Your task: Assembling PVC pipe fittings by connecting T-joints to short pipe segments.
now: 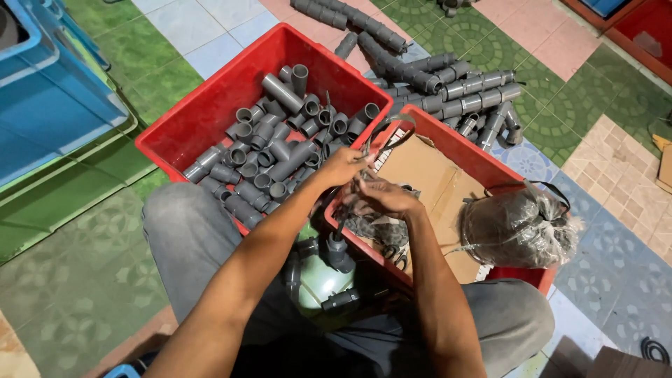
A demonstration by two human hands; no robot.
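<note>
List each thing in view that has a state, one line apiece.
left hand: closed on a dark band loop
right hand: closed on the band
dark band loop: held up, stretched
left red crate: open, holding grey pipe fittings
right red crate: open, lined with cardboard
clear bag: tied shut

You've got grey pipe fittings (269, 157) piled in a bright red crate (210, 105), brown cardboard (434, 175) lining the second red crate (483, 157), a blue bin (49, 98) alongside, and a floor (91, 259) of green, pink and blue patterned tiles.
</note>
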